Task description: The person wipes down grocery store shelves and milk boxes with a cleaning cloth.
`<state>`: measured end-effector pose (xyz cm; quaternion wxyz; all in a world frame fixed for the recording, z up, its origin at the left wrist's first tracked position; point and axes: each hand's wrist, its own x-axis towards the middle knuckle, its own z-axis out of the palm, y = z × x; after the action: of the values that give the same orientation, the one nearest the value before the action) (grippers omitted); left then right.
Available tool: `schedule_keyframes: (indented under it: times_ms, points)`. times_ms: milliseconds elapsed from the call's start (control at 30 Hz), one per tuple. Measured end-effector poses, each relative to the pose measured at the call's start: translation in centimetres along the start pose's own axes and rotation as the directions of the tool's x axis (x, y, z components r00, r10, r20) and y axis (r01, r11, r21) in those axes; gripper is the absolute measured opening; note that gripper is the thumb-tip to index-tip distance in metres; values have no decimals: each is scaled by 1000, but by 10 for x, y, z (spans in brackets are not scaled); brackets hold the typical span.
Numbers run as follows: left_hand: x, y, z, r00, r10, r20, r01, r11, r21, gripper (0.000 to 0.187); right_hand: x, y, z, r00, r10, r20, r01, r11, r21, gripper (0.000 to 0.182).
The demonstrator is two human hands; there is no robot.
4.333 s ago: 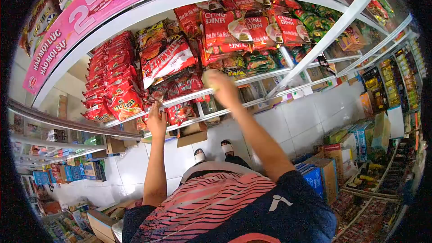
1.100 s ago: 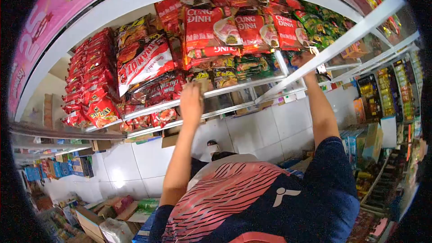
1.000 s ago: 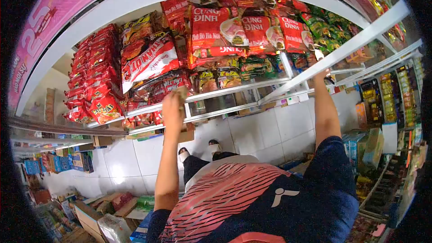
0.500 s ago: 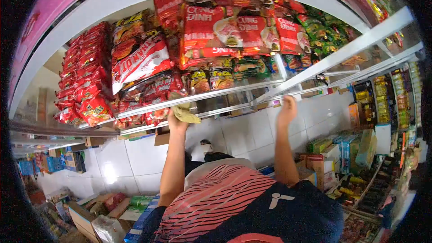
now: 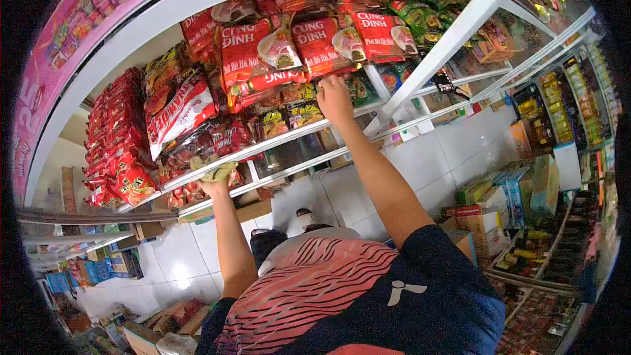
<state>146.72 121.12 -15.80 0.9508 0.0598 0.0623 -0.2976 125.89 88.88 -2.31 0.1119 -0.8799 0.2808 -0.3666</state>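
My left hand [image 5: 214, 186] is closed on a yellow-green cloth [image 5: 220, 171], pressed against the white front rail [image 5: 263, 143] of the shelf. Above and behind it lie red noodle packets, with a large red-and-white packet [image 5: 184, 113] among them. Further right, my right hand [image 5: 336, 100] reaches over the rail with its fingers curled, right at the lower edge of the red Cung Dinh packets [image 5: 320, 43]. Small yellow-and-dark noodle packets [image 5: 305, 116] lie just left of its wrist. I cannot make out what, if anything, these fingers hold.
A stack of red packets [image 5: 115, 131] fills the shelf's left end, and green packets [image 5: 420, 16] lie at the right. A white upright bar [image 5: 453, 43] crosses in front of the shelf. Cardboard boxes [image 5: 476, 223] stand on the tiled floor [image 5: 296, 190] behind me.
My left hand has slid left along the rail with the cloth. My right hand has moved up and left from beside the upright bar to the packets on the shelf.
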Motion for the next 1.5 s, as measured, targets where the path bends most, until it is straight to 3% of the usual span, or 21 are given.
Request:
schedule_keyframes:
  times_ms: [100, 300, 333, 367, 433, 500, 633, 700, 833, 900, 933, 967, 1033, 1100, 1167, 1200, 1233, 1267, 1300, 1433, 1500]
  points:
    - [-5, -50, 19, 981, 42, -189, -13, 988, 154, 48, 4, -5, 1, 996, 28, 89, -19, 995, -94, 14]
    - [-15, -186, 52, 904, -149, -401, 252, 943, 219, 51, 2, -4, 4, 999, -39, 25, 41, 994, -98, 17]
    - [-18, -192, 55, 917, -308, -253, 343, 933, 108, 55, 2, -3, 3, 999, -50, 9, 51, 995, -83, 17]
    - [-10, -192, 44, 917, -316, -243, 351, 929, 116, 57, 3, -3, 3, 998, -67, -3, 66, 996, -62, 18]
    - [-20, -178, 78, 917, -242, -317, 297, 945, 138, 58, 4, 2, 7, 997, -64, 45, 69, 990, -120, 17]
    - [-4, -137, 50, 968, -83, -237, 104, 991, 79, 58, 4, 10, 14, 993, -102, 57, 107, 991, -78, 16]
    - [-11, -3, 47, 882, 320, -346, -216, 927, 307, 97, 4, 9, 17, 992, -122, -8, 121, 988, -99, 14]
    - [-16, 43, 55, 916, 300, -265, -244, 944, 221, 105, 4, 4, 11, 995, -73, 62, 79, 991, -107, 13]
    - [12, 15, 26, 831, 420, -365, -349, 904, 246, 99, 2, 4, 10, 994, -84, 67, 90, 991, -103, 14]
    - [11, -32, 16, 995, 102, 23, -104, 991, 86, 70, 5, 3, 10, 995, -83, 63, 89, 992, -94, 14]
    - [10, -55, 12, 974, -67, 214, 47, 994, 97, 57, 5, 4, 10, 994, -84, 71, 90, 992, -89, 14]
    - [-9, -88, 54, 950, -4, -312, 66, 980, 188, 46, 5, 4, 10, 993, -84, 81, 91, 992, -86, 14]
    - [-10, -109, 64, 915, -133, -380, 179, 980, 89, 41, 4, 3, 8, 992, -105, 76, 111, 990, -91, 14]
    - [-11, -110, 68, 900, -67, -431, 147, 977, 156, 41, 5, 1, 6, 992, -101, 71, 106, 992, -67, 15]
    - [-10, -83, 65, 921, -99, -377, 194, 955, 225, 42, 5, 4, 8, 992, -112, 56, 115, 991, -70, 15]
    - [-2, -57, 36, 988, -149, 44, 139, 973, 184, 50, 5, 4, 8, 993, -100, 56, 105, 991, -80, 15]
    - [6, -29, 8, 877, -151, 456, 108, 987, 120, 59, 4, 3, 8, 995, -88, 57, 93, 992, -89, 15]
    - [-1, -12, 33, 997, 22, 70, -32, 989, 141, 71, 4, 2, 8, 996, -77, 53, 82, 991, -106, 14]
    - [-9, -1, 59, 923, 217, -317, -152, 964, 217, 82, 3, 3, 8, 996, -73, 53, 78, 991, -109, 14]
    - [-11, -19, 63, 889, 333, -315, -238, 923, 304, 89, 8, 5, 11, 995, -88, 51, 92, 992, -91, 13]
    - [-14, -86, 63, 967, 67, -246, 21, 940, 339, 54, 3, 3, 11, 996, -81, 44, 85, 992, -98, 14]
